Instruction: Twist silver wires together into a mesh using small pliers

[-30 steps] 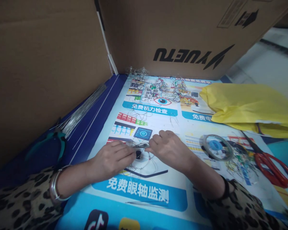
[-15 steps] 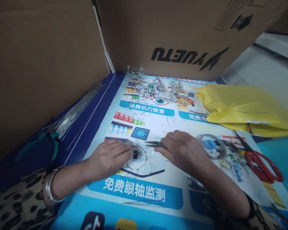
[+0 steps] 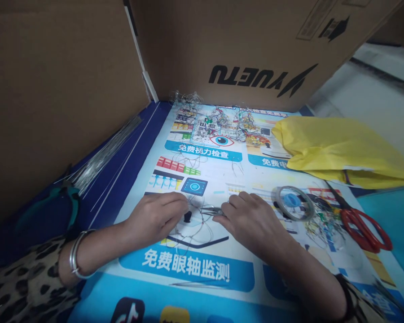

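Pinching wire [image 3: 202,232] left of the bead [image 3: 187,217], our left hand [image 3: 155,218] may slip. Our right hand [image 3: 252,222], gripping pliers [image 3: 210,210] right of it, could kink it.

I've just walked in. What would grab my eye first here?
Two hands meet mid-table: the left hand touches a tangle of thin wire, the right hand grips small pliers at it. A bright yellow bag lies far right, red scissors nearer, all on a blue printed poster.

Wire frame [image 3: 192,226], pliers [image 3: 210,210] between left hand [image 3: 155,217] and right hand [image 3: 252,220] on poster [image 3: 202,271]; scissors [image 3: 363,224] further right.
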`<state>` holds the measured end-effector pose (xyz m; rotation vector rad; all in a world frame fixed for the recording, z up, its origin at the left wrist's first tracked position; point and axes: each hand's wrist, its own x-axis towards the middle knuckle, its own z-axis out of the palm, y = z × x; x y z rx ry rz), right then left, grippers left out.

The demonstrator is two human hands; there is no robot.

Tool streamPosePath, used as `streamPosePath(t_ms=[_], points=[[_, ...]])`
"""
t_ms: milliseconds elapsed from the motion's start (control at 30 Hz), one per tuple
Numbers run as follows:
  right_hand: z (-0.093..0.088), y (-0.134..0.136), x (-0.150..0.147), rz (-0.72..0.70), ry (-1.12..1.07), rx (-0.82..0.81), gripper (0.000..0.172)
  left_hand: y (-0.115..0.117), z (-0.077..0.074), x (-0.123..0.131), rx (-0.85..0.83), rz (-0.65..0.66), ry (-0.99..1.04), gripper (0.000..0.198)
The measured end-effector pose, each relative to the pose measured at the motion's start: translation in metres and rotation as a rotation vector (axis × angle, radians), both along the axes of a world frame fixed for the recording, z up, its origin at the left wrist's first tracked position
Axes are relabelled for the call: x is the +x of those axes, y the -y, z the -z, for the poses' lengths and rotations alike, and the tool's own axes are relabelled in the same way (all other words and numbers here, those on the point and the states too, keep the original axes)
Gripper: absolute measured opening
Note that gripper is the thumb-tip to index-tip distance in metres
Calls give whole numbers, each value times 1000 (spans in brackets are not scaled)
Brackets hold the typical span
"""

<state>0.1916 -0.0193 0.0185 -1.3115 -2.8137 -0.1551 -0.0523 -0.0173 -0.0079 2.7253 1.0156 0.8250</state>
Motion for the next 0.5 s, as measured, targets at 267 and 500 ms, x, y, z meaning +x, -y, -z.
streamPosePath(t_ms=[267, 500], points=[[1, 0, -2, -23, 12, 23, 22, 0, -4, 7, 10, -8, -79, 15], [3, 1, -2, -26, 5, 52, 22, -3, -5, 11, 81, -26, -102, 16]])
